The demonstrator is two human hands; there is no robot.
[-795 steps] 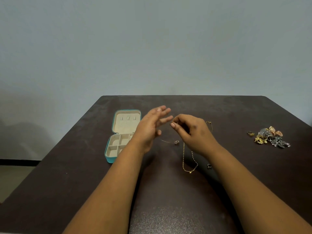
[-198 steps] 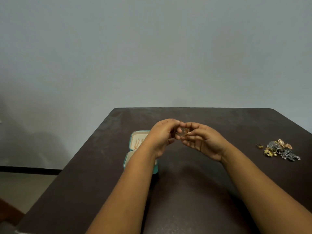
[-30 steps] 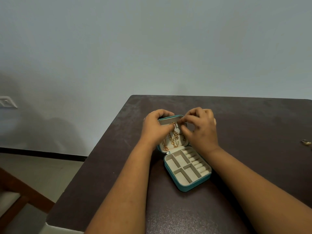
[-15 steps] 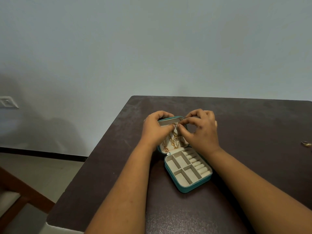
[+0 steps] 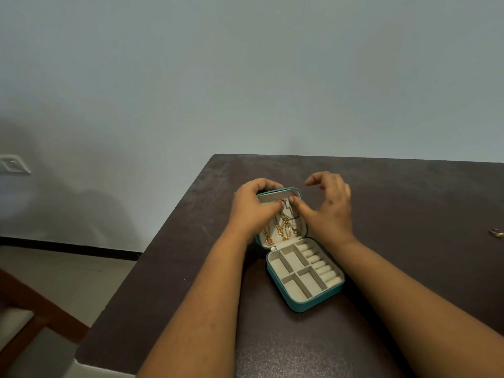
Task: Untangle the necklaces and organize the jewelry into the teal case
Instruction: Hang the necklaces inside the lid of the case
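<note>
both hands (image 5: 256, 208) (image 5: 328, 211) flank gold necklaces (image 5: 283, 226) in lid.

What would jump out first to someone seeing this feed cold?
The open teal case at the table's near-left, its gold necklaces draped inside the raised lid. Both hands work at that lid: the left hand grips its top edge, the right hand touches the chains with its thumb. The tray compartments look empty.
</note>
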